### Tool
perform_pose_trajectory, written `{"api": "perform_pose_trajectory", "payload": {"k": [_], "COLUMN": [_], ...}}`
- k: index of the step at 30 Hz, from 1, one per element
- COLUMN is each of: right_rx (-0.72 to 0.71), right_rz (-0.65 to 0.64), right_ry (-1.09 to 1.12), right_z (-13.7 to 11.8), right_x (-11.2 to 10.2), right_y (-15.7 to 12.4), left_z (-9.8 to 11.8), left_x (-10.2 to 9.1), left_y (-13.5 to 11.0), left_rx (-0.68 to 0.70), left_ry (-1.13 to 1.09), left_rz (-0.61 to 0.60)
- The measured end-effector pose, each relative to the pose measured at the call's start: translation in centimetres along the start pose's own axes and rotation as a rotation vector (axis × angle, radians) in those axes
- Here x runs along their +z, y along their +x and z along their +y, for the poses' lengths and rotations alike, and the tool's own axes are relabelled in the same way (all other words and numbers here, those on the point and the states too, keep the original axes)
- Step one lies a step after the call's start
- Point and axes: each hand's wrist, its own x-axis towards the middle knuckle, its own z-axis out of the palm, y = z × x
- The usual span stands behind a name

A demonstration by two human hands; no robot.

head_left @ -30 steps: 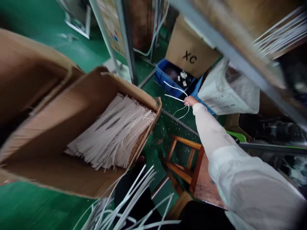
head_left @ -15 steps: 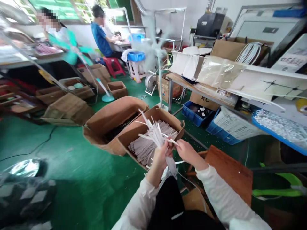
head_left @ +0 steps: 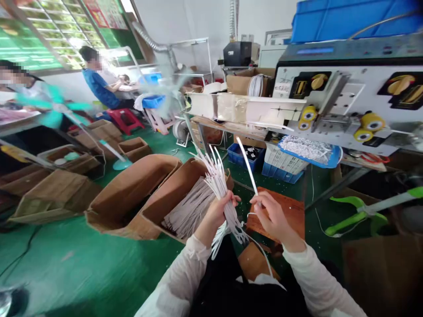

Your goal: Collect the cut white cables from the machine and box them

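Note:
My left hand (head_left: 217,215) is closed around a bundle of white wires (head_left: 215,176). Their upper ends fan out above my fist, and the lower ends droop over my lap. In my right hand (head_left: 271,218), pinched between the fingers, a single white wire (head_left: 247,165) points up and to the left, apart from the bundle. Just left of my left hand, a cardboard box (head_left: 158,211) contains many similar white wires (head_left: 190,207) lying in a heap.
Another cardboard box (head_left: 122,189) stands left of it. A wire-processing machine (head_left: 357,94) with yellow rollers sits on the bench at right, above a blue tray of white scraps (head_left: 309,149). A wooden stool (head_left: 284,211) is near my right hand. Two people sit at far-left tables.
My view has turned right, bringing the machine into sight. My right hand has moved away from the bundle with one wire, while my left hand still holds the rest.

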Motion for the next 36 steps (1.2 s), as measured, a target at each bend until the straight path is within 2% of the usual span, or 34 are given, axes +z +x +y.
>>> {"api": "perform_pose_trajectory", "payload": {"k": [2,4,6,10,13,15,18,20,23,25,30,36], "right_rx": [0.012,0.069,0.199,0.56,0.694,0.658,0.453,0.379,0.372,0.367,0.326,0.37], "right_rz": [-0.044,-0.078,-0.096,-0.129,-0.167,-0.182,-0.151,-0.038,0.148,0.172,0.276,0.349], "right_ry": [0.045,0.091,0.186,0.516,0.624,0.562,0.342,0.234,0.157,0.176,0.363,0.336], "right_z": [-0.1,0.4,1.5,4.4,5.6,5.6,5.2,5.2,5.4,5.2,3.1,0.3], "right_x": [0.0,0.6,1.3,2.0,1.3,0.0,-3.2,-5.6,-8.6,-9.8,-9.7,-8.7], "right_y": [-0.4,-0.9,-1.4,-1.5,-0.8,-0.1,0.9,1.4,2.2,2.8,3.8,3.9], "left_z": [-0.6,-1.3,-2.0,-3.5,-4.0,-3.8,-2.8,-2.1,-1.9,-2.4,-4.5,-5.8], "left_x": [1.2,2.0,2.5,2.9,3.7,4.7,6.2,6.9,7.4,7.4,7.3,6.9], "left_y": [0.9,1.9,3.1,6.0,7.7,8.5,9.1,9.2,9.3,9.0,6.8,3.1], "left_rx": [-0.044,-0.065,-0.057,-0.081,-0.123,-0.131,-0.138,-0.143,-0.17,-0.22,-0.331,-0.446], "left_ry": [-0.015,-0.026,-0.016,-0.024,-0.004,0.058,0.157,0.171,0.126,0.089,-0.015,-0.011], "left_rz": [-0.037,-0.017,0.015,0.056,0.078,0.065,-0.005,-0.096,-0.262,-0.372,-0.568,-0.64]}}
